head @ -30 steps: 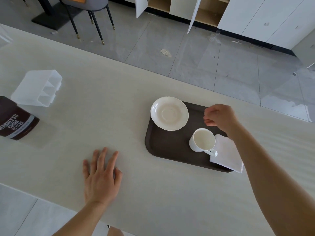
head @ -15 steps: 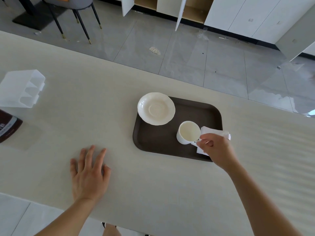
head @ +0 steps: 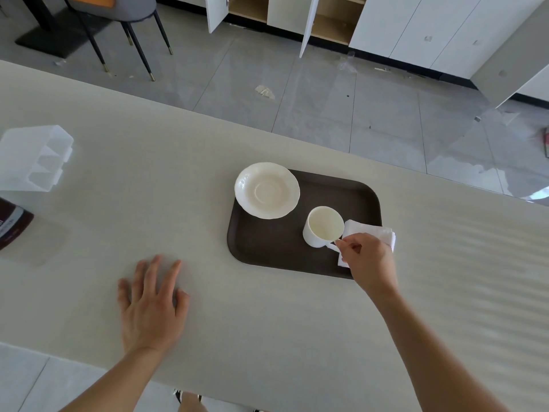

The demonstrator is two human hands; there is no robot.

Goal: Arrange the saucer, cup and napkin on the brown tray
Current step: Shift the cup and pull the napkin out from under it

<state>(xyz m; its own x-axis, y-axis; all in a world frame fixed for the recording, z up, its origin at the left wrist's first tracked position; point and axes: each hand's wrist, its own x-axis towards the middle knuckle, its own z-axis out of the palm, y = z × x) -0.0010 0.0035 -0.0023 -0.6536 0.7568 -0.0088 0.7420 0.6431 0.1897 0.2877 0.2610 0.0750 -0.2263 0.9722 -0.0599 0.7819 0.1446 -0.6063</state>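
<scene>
A brown tray lies on the pale table. A white scalloped saucer rests on its far left corner, overhanging the rim. A white empty cup stands upright on the tray's right half. A folded white napkin lies under my hand at the tray's right edge, sticking out past it. My right hand pinches the cup's handle with thumb and fingers. My left hand lies flat on the table, fingers spread, well left of the tray.
A clear plastic organiser and a dark brown cocoa package sit at the table's left edge. Beyond the table's far edge are the grey tiled floor, a chair and open white cabinets.
My right hand came down from above the tray's far right side to the cup's handle and closed on it. The cup, saucer and left hand have stayed put.
</scene>
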